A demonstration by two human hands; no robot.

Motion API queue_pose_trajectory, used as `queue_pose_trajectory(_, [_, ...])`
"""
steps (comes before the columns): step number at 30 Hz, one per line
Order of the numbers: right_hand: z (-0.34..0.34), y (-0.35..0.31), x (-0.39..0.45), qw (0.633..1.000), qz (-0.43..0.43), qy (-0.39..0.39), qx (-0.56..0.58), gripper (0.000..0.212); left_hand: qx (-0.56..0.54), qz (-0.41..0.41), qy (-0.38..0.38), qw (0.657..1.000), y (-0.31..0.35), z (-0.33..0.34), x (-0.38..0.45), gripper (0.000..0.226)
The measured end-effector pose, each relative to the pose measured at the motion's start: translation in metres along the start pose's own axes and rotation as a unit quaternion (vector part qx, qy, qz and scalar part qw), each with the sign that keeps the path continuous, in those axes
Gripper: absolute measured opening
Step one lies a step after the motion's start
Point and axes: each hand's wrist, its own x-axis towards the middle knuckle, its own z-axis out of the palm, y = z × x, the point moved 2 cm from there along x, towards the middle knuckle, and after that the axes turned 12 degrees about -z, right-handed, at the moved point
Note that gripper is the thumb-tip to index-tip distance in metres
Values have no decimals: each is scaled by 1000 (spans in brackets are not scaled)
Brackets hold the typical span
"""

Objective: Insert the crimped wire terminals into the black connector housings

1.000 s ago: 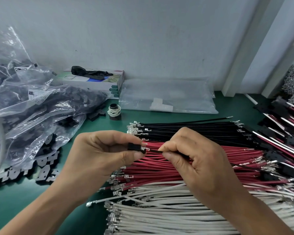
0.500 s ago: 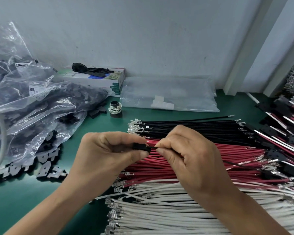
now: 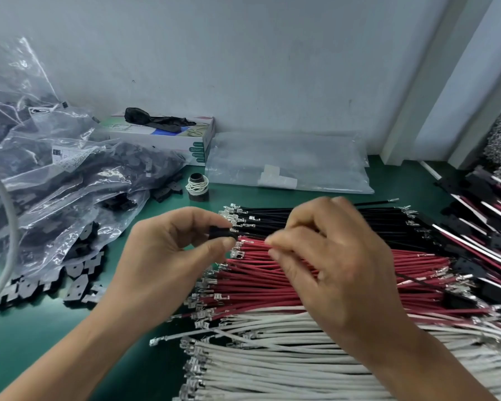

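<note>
My left hand (image 3: 168,256) pinches a small black connector housing (image 3: 222,233) between thumb and forefinger, above the left ends of the wire piles. A thin black wire (image 3: 252,236) leads from the housing to my right hand (image 3: 330,261), which is motion-blurred; its thumb and forefinger tips meet on that wire a short way right of the housing. Below the hands lie rows of crimped wires: black wires (image 3: 388,224) at the back, red wires (image 3: 417,264) in the middle, white wires (image 3: 272,363) nearest me, metal terminals pointing left.
Clear bags of black housings (image 3: 70,183) fill the left, with loose housings (image 3: 78,285) on the green mat. A glove box (image 3: 162,134), a flat clear bag (image 3: 287,166) and a small spool (image 3: 198,185) stand at the back. Finished wire assemblies (image 3: 489,215) lie at the right.
My right hand pushed the black wire up to the housing, then drew back to the right, opening a gap. The left hand keeps hold of the housing.
</note>
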Motion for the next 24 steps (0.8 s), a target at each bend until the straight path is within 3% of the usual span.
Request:
queue_pose_trajectory(4, [15,-10,-8,981,4,-163,103,9,-20,-19,-20,999,-2,-1,3,23])
queue_pose_trajectory(8, [20,-11,-8,980,3,-178,89,8,-34,-30,-29,999,-3,0,3,31])
queue_pose_trajectory(13, [14,-3,-8,987,57,-99,114,5,-83,-69,-22,994,-3,-6,7,31])
queue_pose_trajectory(16, [5,1,-6,981,104,-27,162,21,-150,-106,-60,981,-5,-10,10,31])
queue_pose_trajectory(19, [4,-5,-5,981,107,-6,160,26,-194,-131,-104,967,-7,-10,10,45])
queue_pose_trajectory(24, [4,-6,-4,979,127,8,160,31,-205,-147,-139,958,-9,-6,9,46])
